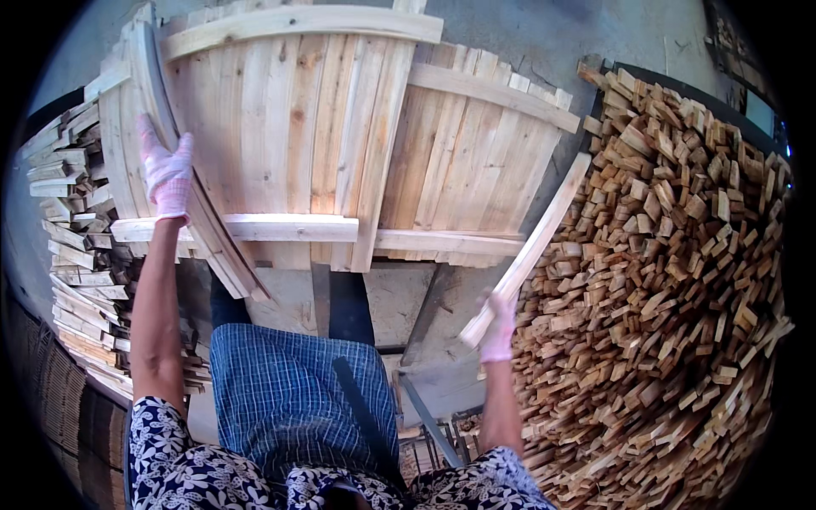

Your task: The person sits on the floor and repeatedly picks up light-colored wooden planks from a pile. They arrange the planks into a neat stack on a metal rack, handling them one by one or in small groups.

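My left hand [167, 177], in a pale pink glove, has its fingers stretched out and thumb apart. It lies along the left side of a long dark-edged board [194, 170] that slants across the left end of the wooden slats [280, 136]. My right hand [498, 330], in a similar glove and slightly blurred, is closed round the near end of a wooden strip [544, 242]. That strip tilts up and away to the right, beside the right end of the slats. Crosspieces [293, 228] lie over the slats at the near and far sides.
A large heap of short wood pieces [654, 280] fills the right side. Stacked wood offcuts [81, 246] stand at the left. Below the slats are dark frame bars [427, 314], near my legs and blue checked apron [297, 382]. Grey floor [527, 25] shows beyond.
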Demonstrator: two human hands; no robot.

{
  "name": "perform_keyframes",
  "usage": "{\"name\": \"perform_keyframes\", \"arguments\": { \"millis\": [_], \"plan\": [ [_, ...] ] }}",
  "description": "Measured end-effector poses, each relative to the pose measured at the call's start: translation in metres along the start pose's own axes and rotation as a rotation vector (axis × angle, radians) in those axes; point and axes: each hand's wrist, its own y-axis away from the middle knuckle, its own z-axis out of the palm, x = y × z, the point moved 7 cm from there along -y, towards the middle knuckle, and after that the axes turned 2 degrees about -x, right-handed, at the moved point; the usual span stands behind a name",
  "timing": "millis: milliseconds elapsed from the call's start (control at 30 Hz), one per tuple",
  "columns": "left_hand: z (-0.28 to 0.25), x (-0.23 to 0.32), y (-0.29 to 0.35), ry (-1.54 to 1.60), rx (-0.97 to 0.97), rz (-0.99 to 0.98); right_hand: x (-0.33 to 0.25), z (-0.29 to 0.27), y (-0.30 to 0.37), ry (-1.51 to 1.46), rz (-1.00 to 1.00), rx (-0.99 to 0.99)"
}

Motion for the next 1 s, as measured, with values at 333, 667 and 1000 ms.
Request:
{"name": "perform_keyframes", "arguments": {
  "millis": [333, 667, 1000],
  "plan": [
    [0.010, 0.018, 0.002, 0.040, -0.219, -0.176, -0.065, 0.289, 0.144, 0.279, -0.580, -0.229],
    [-0.010, 0.005, 0.006, 0.804, -0.585, -0.339, -0.033, 0.451, 0.182, 1.072, -0.734, -0.404],
    [-0.204, -0.249, 0.124, 0.543, -0.183, -0.498, -0.097, 0.514, 0.224, 1.340, -0.902, -0.324]
  ]
}}
